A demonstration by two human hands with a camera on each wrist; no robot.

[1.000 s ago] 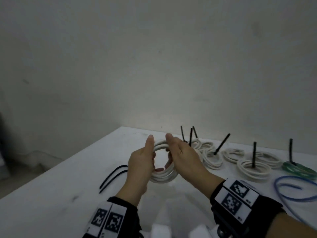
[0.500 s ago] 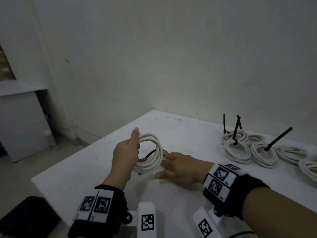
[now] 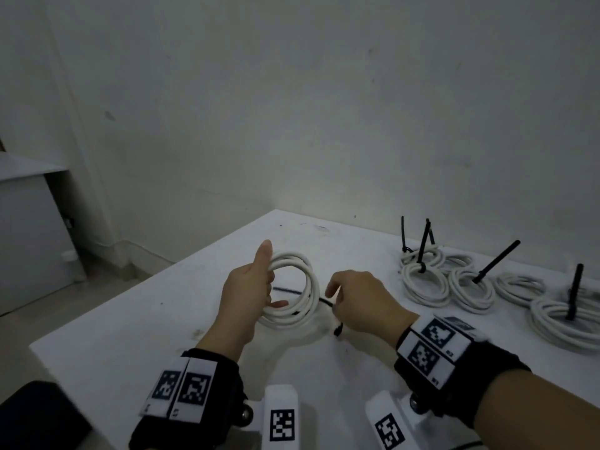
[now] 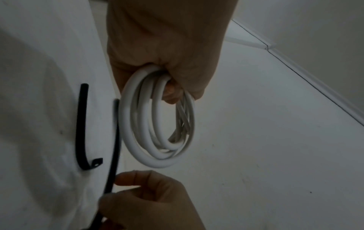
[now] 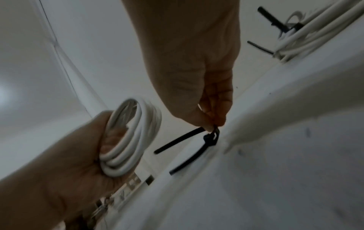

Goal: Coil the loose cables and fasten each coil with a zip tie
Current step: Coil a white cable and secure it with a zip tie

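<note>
Head view. Left hand (image 3: 248,297) clamped around one side of a white cable coil (image 3: 292,290), thumb raised along the rim, coil held upright above the white table (image 3: 130,319). Right hand (image 3: 360,300) just right of the coil, fingers curled, pinching a black zip tie (image 3: 326,303) that runs from the fingertips behind the coil. Second black piece (image 3: 338,329) seen below that hand; whether a separate tie or the other end of the same one, cannot tell. Several tied coils (image 3: 425,284) grouped at the far right of the table, well apart from the hands, black tie tails standing up from them. Marker bands on both wrists. Grey cabinet (image 3: 29,235) at the left wall.

Left wrist view. Fingers (image 4: 171,93) hooked through the coil (image 4: 157,124), loops hanging below the palm. One black zip tie (image 4: 113,147) pinched between thumb and forefinger of the right hand (image 4: 149,200), its strap passing just beside the coil. Second zip tie (image 4: 83,124) lying loose on the table, curved, head end nearest the hand.

Right wrist view. Fingertips (image 5: 212,118) together on the black tie (image 5: 179,140) near its head. Second tie (image 5: 193,157) crossing just beneath, contact with the fingers unclear through blur. Coil (image 5: 130,138) gripped in the left hand (image 5: 59,171) at lower left. Tied coils (image 5: 315,31) at upper right.
</note>
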